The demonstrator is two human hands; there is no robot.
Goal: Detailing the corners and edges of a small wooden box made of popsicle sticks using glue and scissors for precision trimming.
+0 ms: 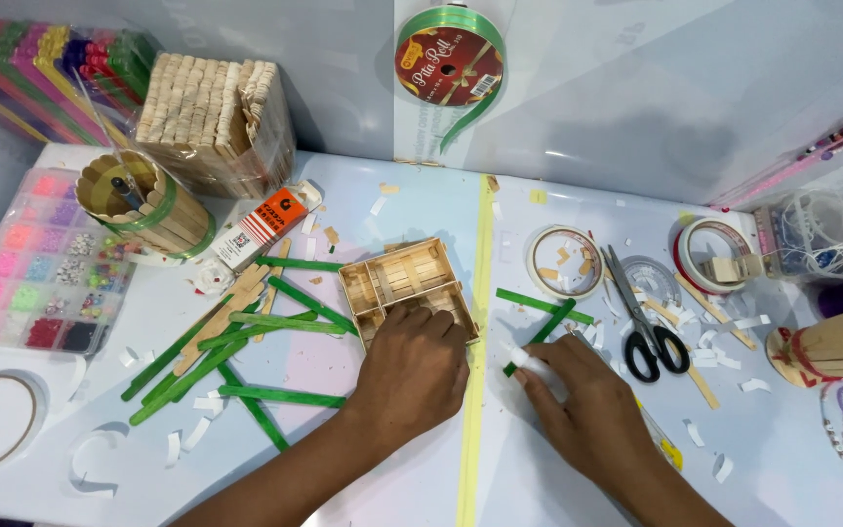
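At the far left lies my bead box (36,263), with a stick cup (148,203) behind it and a stack of plain sticks (215,117) beyond. Green sticks (236,356) are scattered loose on the table (392,488). My left hand (410,376) presses down on the near edge of the little stick tray (404,283), fingers curled over its rim. Just right of the yellow line, my right hand (578,410) is closed around a white glue tube (537,369), its tip beside two crossed green sticks (543,317). Scissors (646,327) and tape rolls (564,261) lie further right.
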